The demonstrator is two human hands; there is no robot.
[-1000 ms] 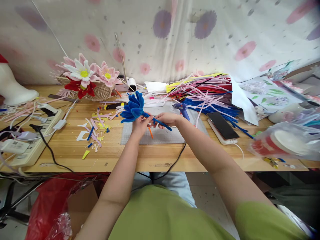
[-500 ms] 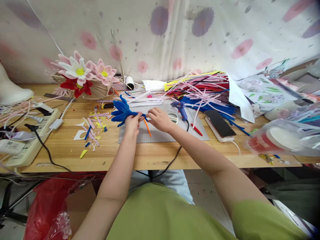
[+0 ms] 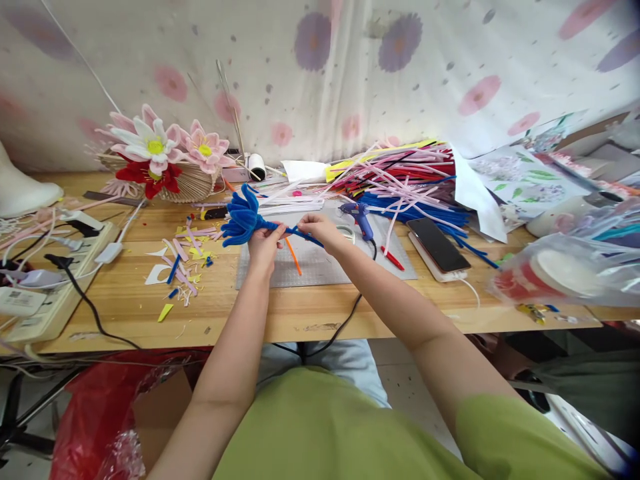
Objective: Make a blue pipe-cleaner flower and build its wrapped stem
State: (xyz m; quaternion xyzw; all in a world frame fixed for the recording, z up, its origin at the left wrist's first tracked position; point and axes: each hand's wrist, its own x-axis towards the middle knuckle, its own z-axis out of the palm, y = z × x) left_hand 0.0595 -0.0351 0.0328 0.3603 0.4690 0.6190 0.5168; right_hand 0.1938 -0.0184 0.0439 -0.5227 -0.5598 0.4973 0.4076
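A blue pipe-cleaner flower (image 3: 241,217) lies sideways in the air over the grey cutting mat (image 3: 340,270), petals to the left. My left hand (image 3: 266,248) is closed round its stem just below the petals. Further along, my right hand (image 3: 319,232) pinches the blue fuzzy stem (image 3: 295,232), whose tail shows under the fingers. I cannot tell whether the pinched part is the stem itself or a strand wound on it. An orange strip (image 3: 293,257) lies below, between the hands. Behind my right hand, white-handled scissors (image 3: 346,232) are partly hidden.
A blue glue gun (image 3: 359,217), a red pen (image 3: 393,259) and a phone (image 3: 439,245) lie to the right. Pipe cleaners (image 3: 400,177) are heaped behind. Scraps (image 3: 185,257), finished flowers (image 3: 155,147) and a power strip (image 3: 75,287) are on the left. A lidded cup (image 3: 565,273) stands far right.
My right hand has moved a little to the right and its fingers have closed into a pinch. More blue stem shows between the hands. The flower head has tilted slightly upward.
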